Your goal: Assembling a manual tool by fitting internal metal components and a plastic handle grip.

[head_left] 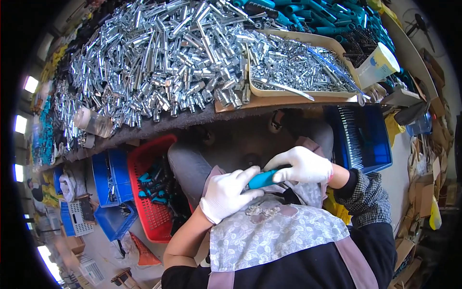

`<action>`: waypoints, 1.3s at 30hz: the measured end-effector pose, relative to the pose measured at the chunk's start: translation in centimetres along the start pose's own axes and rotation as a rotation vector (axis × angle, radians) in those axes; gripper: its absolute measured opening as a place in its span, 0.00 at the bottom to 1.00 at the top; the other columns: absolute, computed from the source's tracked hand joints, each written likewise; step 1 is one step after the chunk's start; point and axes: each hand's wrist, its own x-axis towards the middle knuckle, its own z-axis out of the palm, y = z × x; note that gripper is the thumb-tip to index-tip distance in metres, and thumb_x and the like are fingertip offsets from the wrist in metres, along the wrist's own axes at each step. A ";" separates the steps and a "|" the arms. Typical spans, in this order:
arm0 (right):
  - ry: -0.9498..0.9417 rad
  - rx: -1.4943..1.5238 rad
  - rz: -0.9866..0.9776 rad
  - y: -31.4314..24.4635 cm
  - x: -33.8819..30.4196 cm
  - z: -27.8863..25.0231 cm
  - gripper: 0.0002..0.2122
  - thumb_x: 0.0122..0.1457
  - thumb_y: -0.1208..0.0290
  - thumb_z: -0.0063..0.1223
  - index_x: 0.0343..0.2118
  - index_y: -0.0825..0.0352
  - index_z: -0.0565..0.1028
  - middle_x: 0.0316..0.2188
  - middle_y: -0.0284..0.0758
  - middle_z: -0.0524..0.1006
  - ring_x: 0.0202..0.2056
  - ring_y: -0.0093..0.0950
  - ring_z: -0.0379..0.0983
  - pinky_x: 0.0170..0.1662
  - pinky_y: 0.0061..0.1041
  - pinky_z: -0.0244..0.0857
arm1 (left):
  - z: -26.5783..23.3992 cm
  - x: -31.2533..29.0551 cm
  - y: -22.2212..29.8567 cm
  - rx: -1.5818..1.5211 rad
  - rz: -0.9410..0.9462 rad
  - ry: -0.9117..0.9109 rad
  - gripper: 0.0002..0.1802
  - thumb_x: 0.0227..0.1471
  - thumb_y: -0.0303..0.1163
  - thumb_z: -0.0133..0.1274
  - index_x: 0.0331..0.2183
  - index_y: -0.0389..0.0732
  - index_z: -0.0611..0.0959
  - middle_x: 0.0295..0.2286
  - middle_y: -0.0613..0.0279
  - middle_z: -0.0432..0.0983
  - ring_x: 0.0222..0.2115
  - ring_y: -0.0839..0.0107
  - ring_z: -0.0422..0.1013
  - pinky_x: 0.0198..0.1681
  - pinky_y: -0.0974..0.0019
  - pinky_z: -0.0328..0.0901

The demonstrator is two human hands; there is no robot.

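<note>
Both of my hands wear white gloves and meet above my lap. Between them is a teal plastic handle (262,179), rounded and lying roughly crosswise. My left hand (228,193) is closed around its left end, fingers curled over it. My right hand (302,166) grips the other end, with the thumb along the near side. The gloves hide both ends of the handle. Just below the hands lies a patterned grey apron (274,236) over my lap.
A big heap of shiny metal fittings (159,62) covers the bench ahead. Right of it sit a cream tray (308,92) of small metal parts, a paper cup (378,65) and teal handles (327,17). A red basket (151,216) and blue bins (108,176) stand at left, another blue bin (380,139) at right.
</note>
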 end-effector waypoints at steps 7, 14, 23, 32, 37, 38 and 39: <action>-0.157 0.447 0.238 0.3 0.5 1.5 0.29 0.59 0.55 0.61 0.56 0.74 0.71 0.30 0.36 0.78 0.22 0.20 0.71 0.25 0.19 0.65 | 0.1 -0.5 0.2 -0.063 -0.020 -0.097 0.29 0.42 0.43 0.68 0.45 0.42 0.83 0.28 0.53 0.79 0.27 0.58 0.77 0.31 0.62 0.70; -0.107 0.217 0.117 0.0 2.0 2.2 0.27 0.57 0.59 0.59 0.54 0.75 0.73 0.40 0.45 0.81 0.36 0.35 0.79 0.41 0.29 0.71 | 2.0 0.3 -0.3 -0.035 0.094 0.002 0.27 0.39 0.42 0.69 0.43 0.41 0.83 0.27 0.57 0.80 0.25 0.59 0.77 0.29 0.63 0.68; 0.688 -0.912 -0.193 -0.5 3.7 -12.2 0.05 0.53 0.71 0.53 0.27 0.63 0.81 0.28 0.38 0.77 0.35 0.40 0.75 0.39 0.37 0.70 | 1.9 0.8 -0.2 -0.026 0.018 0.084 0.27 0.40 0.39 0.69 0.44 0.41 0.83 0.26 0.54 0.79 0.24 0.56 0.77 0.29 0.61 0.71; 0.495 -1.095 0.013 2.9 5.3 -18.0 0.06 0.49 0.71 0.53 0.27 0.63 0.80 0.29 0.41 0.79 0.34 0.43 0.77 0.39 0.41 0.70 | 2.2 0.8 0.0 -0.055 -0.018 0.085 0.28 0.41 0.39 0.69 0.46 0.43 0.82 0.27 0.53 0.79 0.26 0.54 0.77 0.30 0.60 0.71; 0.368 -0.504 -0.144 -4.2 3.6 -11.1 0.05 0.50 0.70 0.59 0.29 0.64 0.80 0.27 0.39 0.80 0.29 0.37 0.79 0.34 0.29 0.72 | 1.8 0.1 -1.0 0.011 -0.104 0.083 0.26 0.41 0.38 0.67 0.45 0.42 0.82 0.29 0.51 0.80 0.28 0.53 0.78 0.32 0.58 0.72; 0.251 -0.435 -0.146 -4.9 3.2 -8.9 0.05 0.50 0.71 0.58 0.28 0.65 0.80 0.27 0.38 0.80 0.31 0.37 0.79 0.36 0.30 0.72 | 1.7 0.3 -1.0 0.017 -0.120 0.056 0.26 0.41 0.38 0.66 0.44 0.42 0.82 0.29 0.51 0.80 0.28 0.53 0.78 0.33 0.58 0.72; 0.145 -0.377 -0.279 -5.2 3.1 -7.0 0.04 0.49 0.71 0.58 0.27 0.65 0.80 0.27 0.38 0.79 0.32 0.37 0.78 0.37 0.32 0.71 | 1.5 0.5 -0.9 0.022 -0.126 0.025 0.25 0.41 0.38 0.66 0.44 0.42 0.83 0.29 0.51 0.80 0.29 0.53 0.78 0.33 0.58 0.72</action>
